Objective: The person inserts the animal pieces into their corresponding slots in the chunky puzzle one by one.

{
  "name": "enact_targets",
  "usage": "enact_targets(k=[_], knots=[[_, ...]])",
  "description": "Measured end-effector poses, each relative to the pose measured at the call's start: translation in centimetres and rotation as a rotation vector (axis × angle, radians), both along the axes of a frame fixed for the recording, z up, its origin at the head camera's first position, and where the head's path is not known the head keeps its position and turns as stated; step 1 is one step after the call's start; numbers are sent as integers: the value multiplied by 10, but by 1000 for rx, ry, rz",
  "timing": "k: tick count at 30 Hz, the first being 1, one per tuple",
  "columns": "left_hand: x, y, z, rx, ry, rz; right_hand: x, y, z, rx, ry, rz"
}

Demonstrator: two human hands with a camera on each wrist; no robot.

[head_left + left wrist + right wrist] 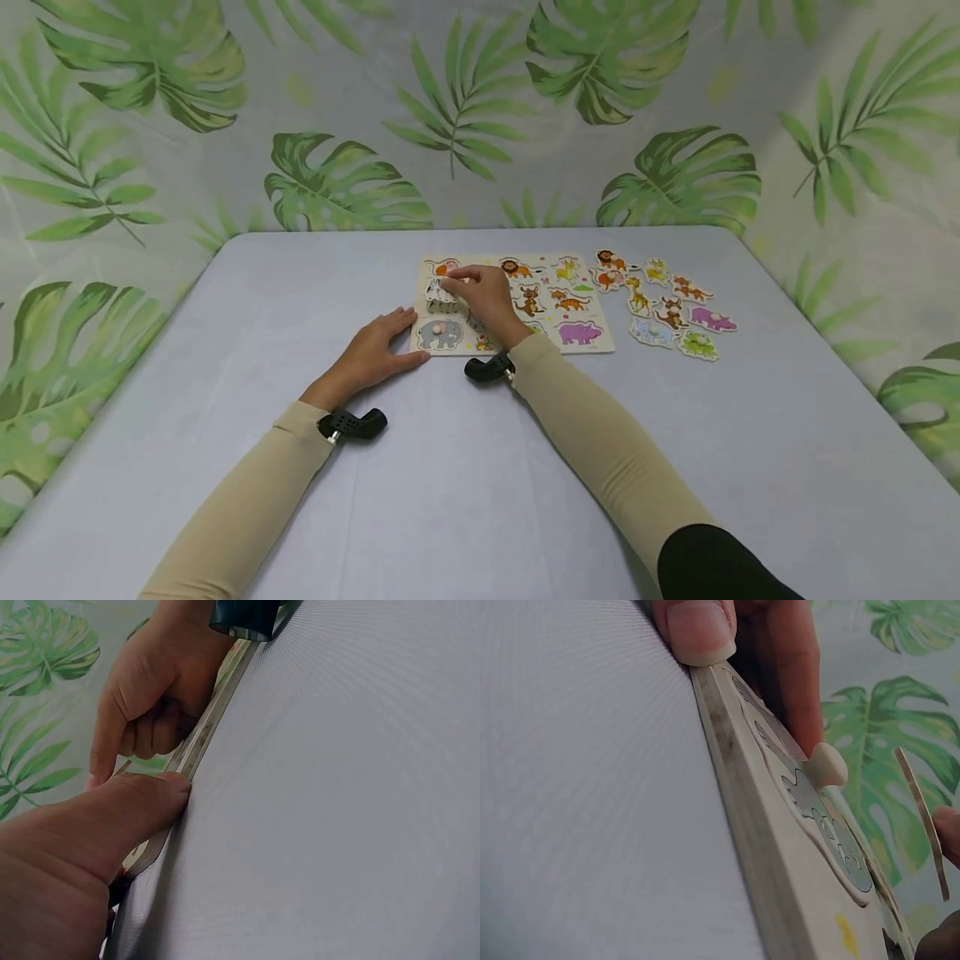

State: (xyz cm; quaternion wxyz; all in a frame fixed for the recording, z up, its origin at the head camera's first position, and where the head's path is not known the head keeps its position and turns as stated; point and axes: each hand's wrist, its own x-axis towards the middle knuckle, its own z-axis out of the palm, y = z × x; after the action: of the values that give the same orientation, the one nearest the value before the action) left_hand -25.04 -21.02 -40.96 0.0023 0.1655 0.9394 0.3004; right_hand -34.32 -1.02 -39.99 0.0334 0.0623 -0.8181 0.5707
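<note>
My right hand (487, 298) reaches over the left part of a wooden animal puzzle board (607, 340) and pinches a zebra puzzle piece (436, 292). Edge-on in the right wrist view, the thin zebra piece (922, 821) is tilted up above the board. My left hand (372, 350) lies at the board's near left corner, fingers along the left side. Its thumb (150, 796) presses on the front edge. Close to this thumb sits an elephant piece (438, 335) in its slot, its round knob (828, 765) sticking up.
Right of the board several loose animal pieces lie on the white tablecloth, among them a lion (611, 259), a giraffe (637, 297), a purple hippo (712, 319) and a green piece (698, 344). A leaf-print curtain (480, 117) hangs behind the table.
</note>
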Motion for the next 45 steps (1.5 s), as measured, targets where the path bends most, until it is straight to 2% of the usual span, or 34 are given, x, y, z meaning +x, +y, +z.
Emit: enact_targets(k=[11, 27, 45], knots=[[1, 1, -1, -1, 0, 4, 2, 0, 1, 37, -24, -43], [2, 1, 1, -1, -8, 6, 2, 2, 1, 70, -60, -55], [3, 0, 3, 3, -10, 2, 2, 2, 3, 61, -118, -10]])
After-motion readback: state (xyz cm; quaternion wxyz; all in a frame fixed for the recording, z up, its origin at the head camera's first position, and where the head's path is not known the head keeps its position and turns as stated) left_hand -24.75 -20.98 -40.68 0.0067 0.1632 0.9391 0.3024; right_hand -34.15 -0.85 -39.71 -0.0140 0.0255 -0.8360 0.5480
